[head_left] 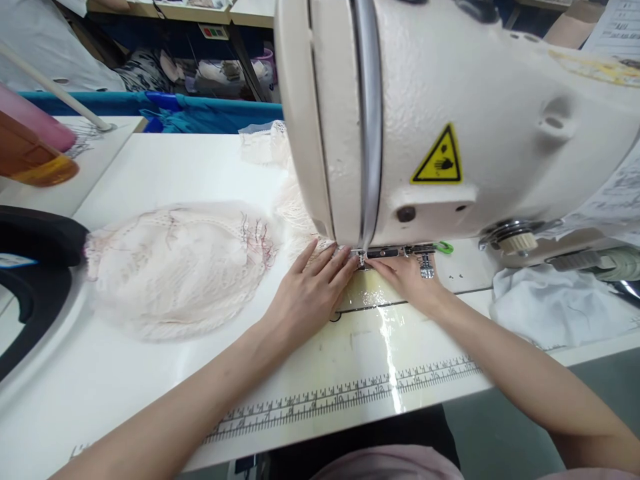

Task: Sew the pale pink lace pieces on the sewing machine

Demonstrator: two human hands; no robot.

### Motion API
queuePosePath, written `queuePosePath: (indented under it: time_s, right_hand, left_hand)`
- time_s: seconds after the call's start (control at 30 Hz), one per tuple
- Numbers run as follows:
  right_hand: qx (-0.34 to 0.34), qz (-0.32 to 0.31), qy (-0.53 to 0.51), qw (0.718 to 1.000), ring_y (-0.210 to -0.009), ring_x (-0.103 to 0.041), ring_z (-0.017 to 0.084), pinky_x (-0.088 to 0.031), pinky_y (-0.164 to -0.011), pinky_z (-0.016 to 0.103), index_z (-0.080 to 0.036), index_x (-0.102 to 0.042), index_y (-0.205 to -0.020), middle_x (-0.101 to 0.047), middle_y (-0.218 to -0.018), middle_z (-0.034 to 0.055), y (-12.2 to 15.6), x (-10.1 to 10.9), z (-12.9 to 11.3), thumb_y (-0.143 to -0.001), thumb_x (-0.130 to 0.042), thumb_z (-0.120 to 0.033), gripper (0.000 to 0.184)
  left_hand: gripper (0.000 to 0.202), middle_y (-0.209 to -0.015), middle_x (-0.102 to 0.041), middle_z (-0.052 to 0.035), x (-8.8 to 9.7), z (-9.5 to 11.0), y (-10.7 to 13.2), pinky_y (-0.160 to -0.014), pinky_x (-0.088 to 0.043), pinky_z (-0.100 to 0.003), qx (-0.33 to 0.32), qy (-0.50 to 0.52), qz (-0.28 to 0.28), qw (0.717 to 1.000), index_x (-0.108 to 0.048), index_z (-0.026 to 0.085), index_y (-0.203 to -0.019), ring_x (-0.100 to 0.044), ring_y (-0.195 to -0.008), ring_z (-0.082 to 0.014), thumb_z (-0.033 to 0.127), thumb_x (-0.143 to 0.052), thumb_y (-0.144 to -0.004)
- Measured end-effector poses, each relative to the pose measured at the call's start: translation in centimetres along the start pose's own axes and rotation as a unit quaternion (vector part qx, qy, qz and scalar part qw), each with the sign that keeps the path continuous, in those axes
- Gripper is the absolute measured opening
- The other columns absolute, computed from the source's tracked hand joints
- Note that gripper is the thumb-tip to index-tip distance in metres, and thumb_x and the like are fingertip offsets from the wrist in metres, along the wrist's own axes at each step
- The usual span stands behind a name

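Glossy white desk (200, 167) under both sets of fingers (337, 261), spreading out left, right and toward the body. Big cream-painted metal sewing machine (480, 100), rounded head just beyond the fingers, arm running off to their right. Bright turquoise cloth (225, 115) far past the fingers, behind the desk's back edge. Black curved smooth-surfaced object (45, 233) well apart, far left of the fingers. Pale pink oval lace piece (180, 273), loose reddish threads on it, lying left of the left fingers. Long black-printed ruler scale (340, 393) nearer the body than the fingers, along the front of the desk. Crumpled white thin cloth (555, 310) right of the right fingers, well apart. Left hand (313, 290) palm down, fingers spread and released, resting on the edge of the pale gathered lace fabric (300, 213), which runs from beneath them to beyond; can't tell if it joins the oval piece. Right hand (413, 280) reaches in to the metal presser foot (361, 260), thumb and forefinger beside it; can't tell if they grip anything, tips partly hidden. Yellow-and-black triangular warning sticker (440, 160) on the machine, above the right fingers. Small bright green plastic clip (443, 247) just past the right hand, right of the fingertips.
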State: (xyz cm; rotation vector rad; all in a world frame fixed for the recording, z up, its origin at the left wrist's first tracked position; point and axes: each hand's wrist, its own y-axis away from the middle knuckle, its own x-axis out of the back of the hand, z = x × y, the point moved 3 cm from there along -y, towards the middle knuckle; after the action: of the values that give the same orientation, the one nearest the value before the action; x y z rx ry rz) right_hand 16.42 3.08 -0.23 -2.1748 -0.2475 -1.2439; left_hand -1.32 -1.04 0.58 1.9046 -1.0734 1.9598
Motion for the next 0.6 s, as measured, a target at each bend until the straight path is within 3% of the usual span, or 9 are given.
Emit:
queuePosePath:
  time_s: [0.2, 0.27, 0.4, 0.6]
  right_hand:
    - [-0.020, 0.008, 0.018, 1.000, -0.082, -0.066, 0.017, -0.046, -0.080, 0.031, -0.026, -0.074, -0.090, -0.072, -0.082, 0.0009, 0.0, 0.0, 0.2, -0.095, -0.049, -0.039, 0.029]
    - [0.009, 0.002, 0.033, 0.999, -0.083, -0.065, 0.017, -0.046, -0.080, 0.032, -0.026, -0.074, -0.090, -0.072, -0.084, 0.0011, 0.1, 0.2, 0.1, -0.095, -0.050, -0.038, 0.027]
    - [0.096, 0.017, 0.085, 0.992, -0.092, -0.065, 0.018, -0.044, -0.090, 0.035, -0.026, -0.072, -0.098, -0.073, -0.092, 0.0011, 0.6, 0.7, -0.8, -0.095, -0.051, -0.034, 0.023]
    - [0.093, 0.039, 0.162, 0.982, -0.069, -0.062, 0.014, -0.042, -0.092, 0.038, -0.026, -0.070, -0.104, -0.072, -0.082, -0.0007, 1.5, 0.9, -1.7, -0.094, -0.052, -0.037, 0.023]
  left_hand:
    - [0.037, -0.128, -0.063, -0.0096, 0.3, 0.5, 0.1, -0.102, -0.046, -0.042, -0.030, -0.028, 0.016, 0.999, -0.058, 0.012, -0.127, -0.059, -0.117, -0.0248, 0.007, -0.043, -0.093]
    - [0.037, -0.126, -0.064, -0.0103, 0.5, 0.6, 0.1, -0.102, -0.047, -0.040, -0.048, -0.032, 0.018, 0.998, -0.058, 0.010, -0.125, -0.061, -0.114, -0.0236, 0.006, -0.043, -0.092]
    - [0.034, -0.126, -0.063, -0.0143, 0.4, 0.2, 0.2, -0.103, -0.046, -0.043, -0.029, -0.038, 0.025, 0.999, -0.060, 0.006, -0.123, -0.059, -0.116, -0.0273, 0.011, -0.046, -0.092]
    - [0.038, -0.132, -0.060, -0.0101, 0.1, -0.1, 0.1, -0.106, -0.043, -0.047, -0.021, -0.019, -0.001, 1.000, -0.056, 0.011, -0.130, -0.056, -0.122, -0.0298, 0.014, -0.047, -0.093]
